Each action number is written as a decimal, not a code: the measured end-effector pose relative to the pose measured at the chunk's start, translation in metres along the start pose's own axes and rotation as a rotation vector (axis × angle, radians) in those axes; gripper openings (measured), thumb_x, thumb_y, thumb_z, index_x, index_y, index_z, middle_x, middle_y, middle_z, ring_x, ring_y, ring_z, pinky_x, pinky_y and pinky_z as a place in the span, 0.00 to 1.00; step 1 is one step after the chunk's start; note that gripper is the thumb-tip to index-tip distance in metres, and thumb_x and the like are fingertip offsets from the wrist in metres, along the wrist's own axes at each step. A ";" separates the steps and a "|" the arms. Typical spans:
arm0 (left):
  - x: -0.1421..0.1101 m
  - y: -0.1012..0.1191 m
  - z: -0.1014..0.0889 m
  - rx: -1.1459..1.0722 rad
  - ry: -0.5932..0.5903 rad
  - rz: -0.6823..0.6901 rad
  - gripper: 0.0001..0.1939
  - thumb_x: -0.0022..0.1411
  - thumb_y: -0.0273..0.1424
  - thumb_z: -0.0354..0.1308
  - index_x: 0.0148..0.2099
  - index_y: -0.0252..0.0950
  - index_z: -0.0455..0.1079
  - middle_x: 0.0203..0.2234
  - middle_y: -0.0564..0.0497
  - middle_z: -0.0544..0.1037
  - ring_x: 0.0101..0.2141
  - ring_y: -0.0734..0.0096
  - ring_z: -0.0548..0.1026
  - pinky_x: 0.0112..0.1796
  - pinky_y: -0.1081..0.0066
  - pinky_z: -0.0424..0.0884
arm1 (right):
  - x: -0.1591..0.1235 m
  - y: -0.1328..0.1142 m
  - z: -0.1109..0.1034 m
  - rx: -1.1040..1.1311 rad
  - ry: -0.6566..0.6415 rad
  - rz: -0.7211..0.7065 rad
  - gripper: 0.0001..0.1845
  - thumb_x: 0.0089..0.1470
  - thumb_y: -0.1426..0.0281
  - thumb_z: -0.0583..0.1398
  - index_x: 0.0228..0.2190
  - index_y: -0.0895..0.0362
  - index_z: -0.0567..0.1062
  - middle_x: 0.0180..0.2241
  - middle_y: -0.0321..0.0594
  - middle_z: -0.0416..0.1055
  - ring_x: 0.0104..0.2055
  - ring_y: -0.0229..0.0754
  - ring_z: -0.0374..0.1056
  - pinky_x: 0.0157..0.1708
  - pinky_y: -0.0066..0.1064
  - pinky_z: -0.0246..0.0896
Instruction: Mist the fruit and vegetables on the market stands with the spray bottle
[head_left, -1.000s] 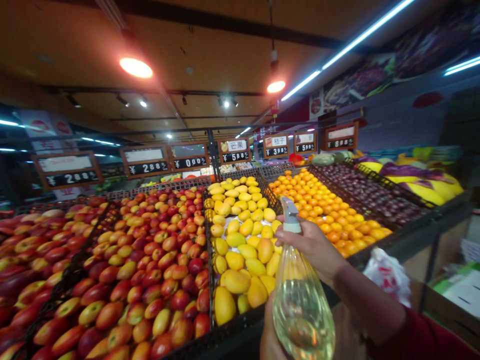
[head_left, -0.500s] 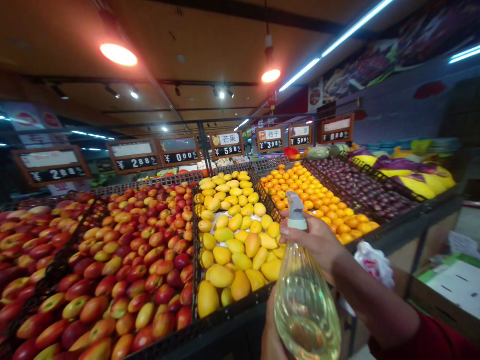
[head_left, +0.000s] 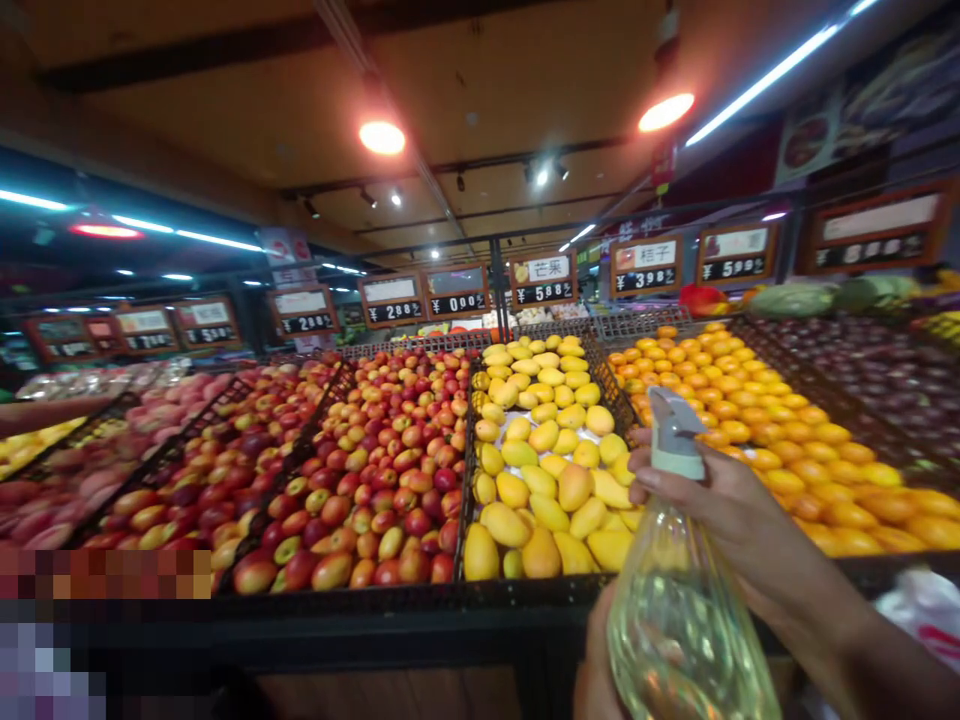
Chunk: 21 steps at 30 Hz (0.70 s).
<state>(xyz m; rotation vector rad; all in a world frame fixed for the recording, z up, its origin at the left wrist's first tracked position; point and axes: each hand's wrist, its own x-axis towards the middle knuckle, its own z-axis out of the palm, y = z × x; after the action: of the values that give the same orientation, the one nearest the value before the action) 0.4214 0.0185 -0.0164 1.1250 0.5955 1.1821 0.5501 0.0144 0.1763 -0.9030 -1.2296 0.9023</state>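
A clear spray bottle (head_left: 679, 610) with a grey spray head stands upright at lower right, holding pale yellow-green liquid. My right hand (head_left: 739, 510) is closed round its neck, just below the head. Lower down, my left hand (head_left: 598, 655) grips the side of the bottle's body, and most of its fingers are hidden behind it. Beyond the bottle lie yellow mangoes (head_left: 551, 485) in a black crate. Orange citrus fruits (head_left: 795, 455) fill the section to the right of my hands.
Red-yellow nectarines (head_left: 382, 460) fill crates left of the mangoes. Dark round fruits (head_left: 862, 370) lie far right. Price signs (head_left: 544, 280) line the back rail. Another person's arm (head_left: 45, 412) reaches in at the left edge. A white plastic bag (head_left: 919, 610) hangs at lower right.
The view has swung left, so the fruit display and price signs sit further right and more crates show at left. Both hands still hold the spray bottle, which appears further right.
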 end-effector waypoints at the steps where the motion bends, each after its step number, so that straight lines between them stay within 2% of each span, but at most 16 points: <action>1: -0.002 -0.001 -0.004 -0.018 0.019 -0.038 0.49 0.31 0.61 0.72 0.51 0.34 0.78 0.41 0.39 0.83 0.47 0.40 0.80 0.54 0.49 0.74 | 0.001 0.001 0.003 0.016 -0.014 0.007 0.23 0.38 0.52 0.75 0.33 0.54 0.81 0.32 0.42 0.78 0.33 0.48 0.71 0.37 0.39 0.64; 4: -0.010 -0.008 -0.017 -0.051 0.084 -0.135 0.46 0.33 0.56 0.75 0.52 0.35 0.78 0.40 0.41 0.84 0.46 0.41 0.80 0.54 0.49 0.73 | 0.005 0.003 0.013 0.089 -0.066 0.049 0.29 0.34 0.52 0.77 0.36 0.54 0.80 0.30 0.40 0.77 0.32 0.47 0.71 0.37 0.37 0.64; 8: -0.017 -0.025 -0.036 -0.046 0.230 -0.083 0.51 0.35 0.53 0.75 0.61 0.37 0.72 0.44 0.42 0.84 0.50 0.40 0.79 0.55 0.49 0.72 | 0.009 0.009 0.027 0.148 -0.161 0.085 0.31 0.33 0.52 0.77 0.36 0.55 0.79 0.31 0.39 0.77 0.32 0.45 0.71 0.38 0.36 0.66; 11: -0.016 -0.033 -0.054 0.010 0.310 -0.142 0.47 0.33 0.47 0.77 0.57 0.37 0.74 0.45 0.42 0.84 0.52 0.37 0.78 0.57 0.48 0.70 | 0.010 0.016 0.037 0.186 -0.263 0.079 0.28 0.37 0.52 0.77 0.36 0.55 0.79 0.30 0.37 0.76 0.33 0.44 0.70 0.38 0.35 0.66; 15: -0.017 -0.033 -0.075 0.003 0.326 -0.202 0.44 0.25 0.42 0.79 0.50 0.37 0.78 0.45 0.42 0.83 0.53 0.35 0.76 0.57 0.48 0.70 | 0.010 0.025 0.050 0.255 -0.352 0.094 0.24 0.39 0.55 0.77 0.35 0.54 0.79 0.29 0.34 0.74 0.31 0.41 0.68 0.34 0.32 0.65; 18: -0.027 -0.031 -0.074 0.003 0.336 -0.179 0.51 0.22 0.44 0.80 0.54 0.36 0.76 0.43 0.42 0.84 0.50 0.33 0.78 0.55 0.46 0.71 | 0.011 0.030 0.057 0.252 -0.374 0.110 0.23 0.40 0.55 0.76 0.33 0.54 0.78 0.27 0.34 0.73 0.30 0.41 0.68 0.32 0.31 0.65; 20: -0.038 -0.026 -0.065 -0.009 0.376 -0.066 0.55 0.26 0.51 0.78 0.59 0.36 0.73 0.42 0.41 0.84 0.48 0.36 0.79 0.55 0.47 0.71 | 0.011 0.031 0.060 0.243 -0.368 0.109 0.23 0.40 0.55 0.76 0.33 0.54 0.78 0.26 0.33 0.73 0.29 0.41 0.68 0.31 0.31 0.64; 21: -0.043 -0.021 -0.058 -0.024 0.394 0.009 0.55 0.31 0.55 0.76 0.61 0.35 0.71 0.42 0.41 0.84 0.47 0.38 0.79 0.54 0.48 0.71 | 0.011 0.031 0.061 0.235 -0.363 0.110 0.24 0.40 0.54 0.76 0.34 0.54 0.78 0.26 0.33 0.73 0.29 0.41 0.68 0.31 0.31 0.64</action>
<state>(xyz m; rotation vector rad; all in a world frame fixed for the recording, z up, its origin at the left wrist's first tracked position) 0.3669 0.0003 -0.0649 0.8783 0.8739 1.4271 0.4881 0.0406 0.1583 -0.6392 -1.3533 1.3113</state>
